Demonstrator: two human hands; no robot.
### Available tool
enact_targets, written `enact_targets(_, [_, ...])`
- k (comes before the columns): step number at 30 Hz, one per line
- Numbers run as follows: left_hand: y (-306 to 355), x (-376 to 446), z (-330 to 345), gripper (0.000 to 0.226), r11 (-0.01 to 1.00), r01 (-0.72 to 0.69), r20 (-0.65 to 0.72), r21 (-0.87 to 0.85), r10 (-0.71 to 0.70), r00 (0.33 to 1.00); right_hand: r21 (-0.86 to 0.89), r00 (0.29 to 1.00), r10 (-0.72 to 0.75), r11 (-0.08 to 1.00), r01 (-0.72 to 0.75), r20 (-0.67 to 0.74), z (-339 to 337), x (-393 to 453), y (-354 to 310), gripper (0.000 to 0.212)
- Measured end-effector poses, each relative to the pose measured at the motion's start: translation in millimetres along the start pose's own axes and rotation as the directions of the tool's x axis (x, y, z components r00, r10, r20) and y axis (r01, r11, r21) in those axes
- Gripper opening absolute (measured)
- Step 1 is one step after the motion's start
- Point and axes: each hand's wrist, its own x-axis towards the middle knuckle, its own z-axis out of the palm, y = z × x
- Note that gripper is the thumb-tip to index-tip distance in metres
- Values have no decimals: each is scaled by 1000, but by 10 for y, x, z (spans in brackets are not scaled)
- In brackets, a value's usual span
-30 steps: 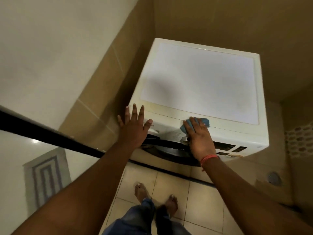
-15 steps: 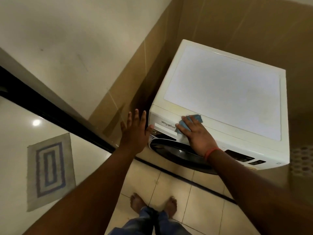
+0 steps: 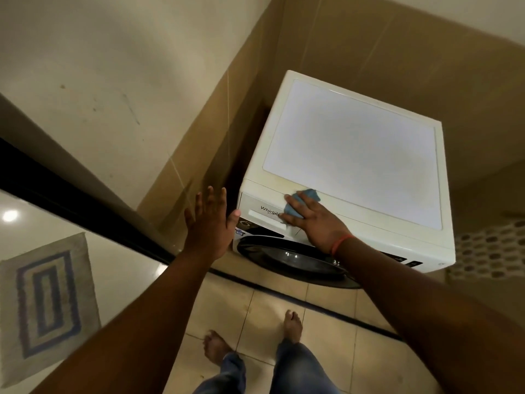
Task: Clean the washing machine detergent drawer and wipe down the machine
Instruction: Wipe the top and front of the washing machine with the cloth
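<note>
Blue cloth pressed by flat right hand on washing machine front-left edge; left hand spread, released, thumb touching its corner

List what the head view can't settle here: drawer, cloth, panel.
- Detergent drawer: right end hidden by the right hand; the brand word is cut off there too.
- Blue cloth: mostly under the fingers; its size is unclear.
- Control panel: covered by the right forearm; markings too small.
- Left hand: palm faces away; contact with the machine's corner is unclear.
</note>
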Motion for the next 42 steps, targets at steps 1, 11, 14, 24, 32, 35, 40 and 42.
enact_targets(1, [-2,9,-7,68,1000,4,-10,4,-4,1000,4,1000,-26,1000,26,-3,-39,137,-55,82])
enact_targets(11, [120,100,42,69,986,164,-59,-32,-166,984,52,987,-148,987,152,-64,65,171,83,81])
enact_targets(14, [348,112,67,70,970,216,-103,-110,-227,969,27,971,-221,974,225,-96,114,35,250,65])
enact_targets(24, [507,-292,440,69,839,518,-46,-165,-531,846,-28,906,-413,911,412,-95,-72,769,-28,59])
enact_targets(32, [615,-597,649,66,761,590,-41,-272,-621,783,-134,779,-626,775,617,-32,-72,619,336,54])
enact_targets(35, [579,-711,714,68,751,602,-42,-271,-634,772,-186,781,-624,771,609,-23,-183,1035,2,43])
enact_targets(40, [430,-828,816,71,732,631,-47,-259,-662,748,-271,784,-621,753,600,10,-356,1315,-380,41])
enact_targets(42, [395,-874,838,71,724,640,-49,-258,-671,740,-338,753,-654,695,635,71,-396,1205,-313,51])
